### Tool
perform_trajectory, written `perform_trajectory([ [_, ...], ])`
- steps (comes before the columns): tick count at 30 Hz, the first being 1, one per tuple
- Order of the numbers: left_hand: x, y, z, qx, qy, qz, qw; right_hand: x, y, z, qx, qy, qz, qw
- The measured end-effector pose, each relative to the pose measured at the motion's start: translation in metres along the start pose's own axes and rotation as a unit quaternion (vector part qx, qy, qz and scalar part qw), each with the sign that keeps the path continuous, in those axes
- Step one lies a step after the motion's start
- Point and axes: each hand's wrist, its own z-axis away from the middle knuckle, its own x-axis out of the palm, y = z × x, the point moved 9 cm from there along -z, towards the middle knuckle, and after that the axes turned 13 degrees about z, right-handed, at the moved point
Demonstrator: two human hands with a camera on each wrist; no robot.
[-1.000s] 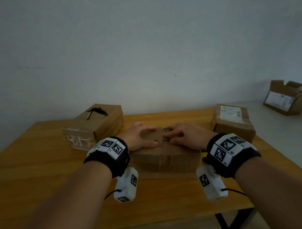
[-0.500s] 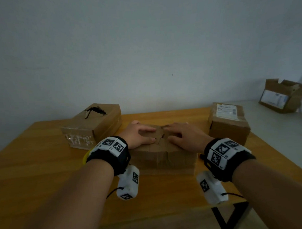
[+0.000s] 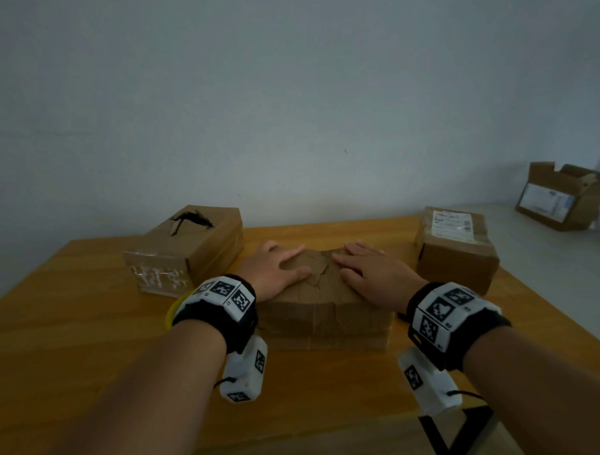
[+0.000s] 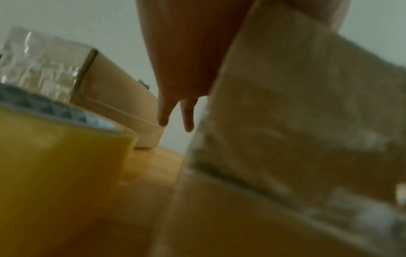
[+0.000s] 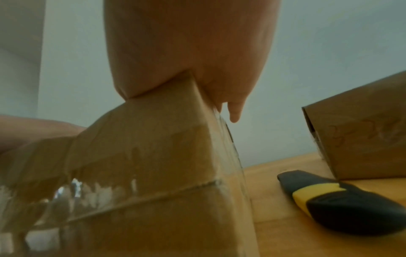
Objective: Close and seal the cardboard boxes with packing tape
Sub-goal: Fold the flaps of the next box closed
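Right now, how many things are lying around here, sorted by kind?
Cardboard boxes: 4 (middle box under both hands, torn box, labelled box, open box on the side surface)
Tape rolls: 1 (yellow tape roll)
Knives: 1 (black and yellow utility knife)
Total: 6

Creased matt cardboard box (image 3: 323, 315) (glossy clear tape on its side) sits on smooth varnished wooden table (image 3: 74, 320).

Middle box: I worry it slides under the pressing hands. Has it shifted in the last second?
No. The middle box keeps the same gaps to the torn box and the labelled box.
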Motion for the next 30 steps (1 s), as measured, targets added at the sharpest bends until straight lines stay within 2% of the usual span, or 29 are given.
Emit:
perform_trajectory([
  [3, 0.002, -0.001, 0.000, 0.005, -0.007, 0.004, 1.000, -0.001, 0.005, 0.003, 0.035, 0.030, -0.026, 0.999],
  [6, -0.001, -0.005, -0.001, -0.002, 0.006, 0.042, 0.999, 0.006, 0.012, 0.002, 0.065, 0.008, -0.063, 0.996],
  [13, -0.002, 0.000, -0.005, -0.018, -0.001, -0.003, 1.000, 0.015, 0.016, -0.009, 0.075, -0.040, -0.079, 0.993],
  [20, 0.000, 0.004, -0.011, -0.057, 0.042, -0.023, 0.997, 0.017, 0.016, -0.011, 0.075, -0.048, -0.080, 0.993],
  [30, -0.006, 0.003, -0.013, -0.053, -0.001, 0.023, 0.998, 0.015, 0.016, -0.008, 0.078, -0.046, -0.081, 0.993],
])
